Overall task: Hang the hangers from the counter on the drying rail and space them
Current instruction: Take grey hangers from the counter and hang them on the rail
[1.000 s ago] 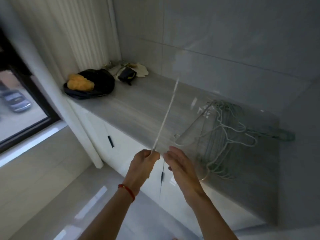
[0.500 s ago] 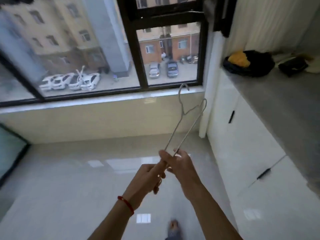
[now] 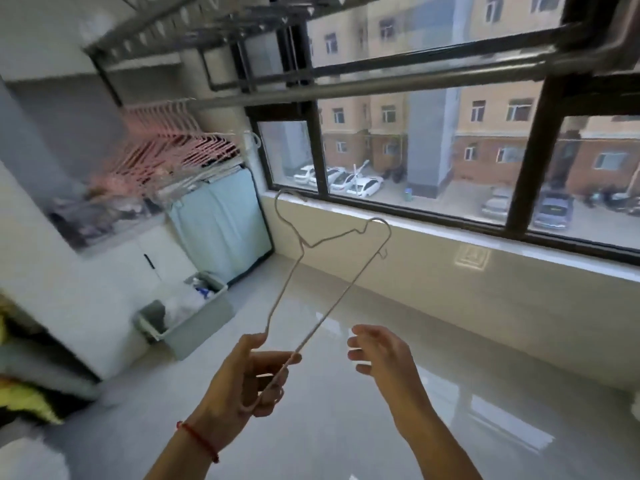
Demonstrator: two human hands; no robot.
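Observation:
My left hand [image 3: 247,377] grips one end of a thin white wire hanger [image 3: 332,275], which points up and away with its hook near the window sill. My right hand [image 3: 381,353] hovers just right of the hanger, fingers spread, touching nothing. The metal drying rail [image 3: 398,83] runs across the top of the view, above and beyond the hanger. A tight bunch of pink hangers [image 3: 166,147] hangs at the rail's left end. The counter with the other hangers is out of view.
A large dark-framed window [image 3: 523,188] fills the right side above a low beige wall. A grey bin [image 3: 183,315] with white items stands on the glossy floor by a blue curtained unit [image 3: 221,223]. White cabinets [image 3: 131,268] line the left.
The view swung from the counter past the window up to the drying rail. My right hand let go of the hanger and moved right; my left hand keeps hold and raised it.

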